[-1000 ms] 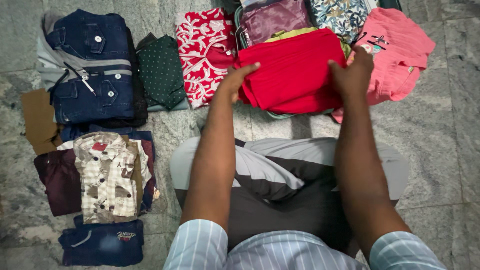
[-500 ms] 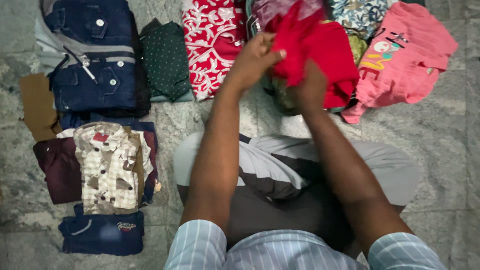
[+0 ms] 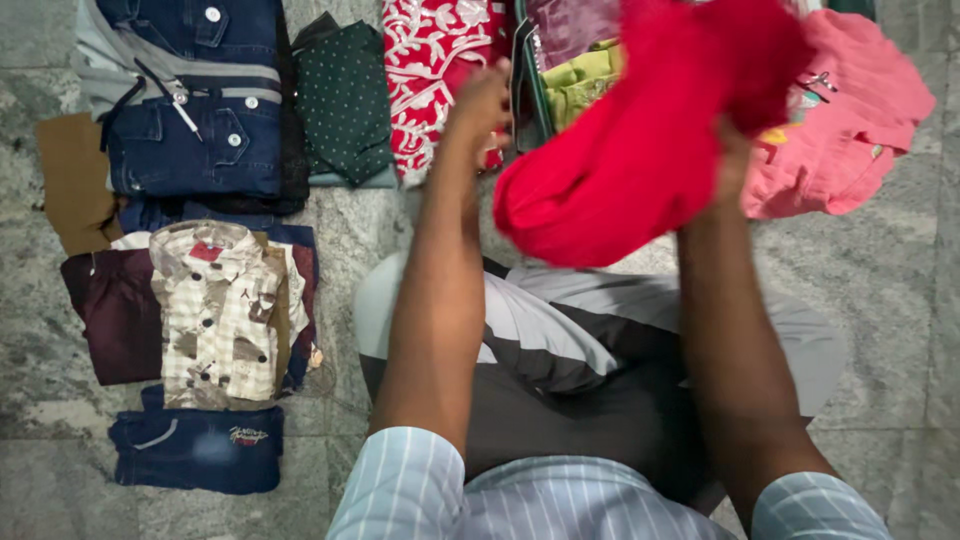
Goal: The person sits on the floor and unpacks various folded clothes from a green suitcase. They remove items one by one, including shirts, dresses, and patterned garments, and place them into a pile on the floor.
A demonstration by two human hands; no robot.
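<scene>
Above the lap, a red garment (image 3: 640,150) hangs bunched and lifted clear of the open bag (image 3: 530,90) — the right hand (image 3: 730,160) is closed on its far side, mostly hidden by cloth. The left hand (image 3: 483,100) sits beside the bag's rim; its grip I cannot tell. Folded clothes (image 3: 215,310) lie sorted on the floor (image 3: 880,300) — within reach.

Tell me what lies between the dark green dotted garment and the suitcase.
In the head view, a folded red garment with white floral pattern lies between the dark green dotted garment and the suitcase. The left hand hovers over its right edge.
</scene>
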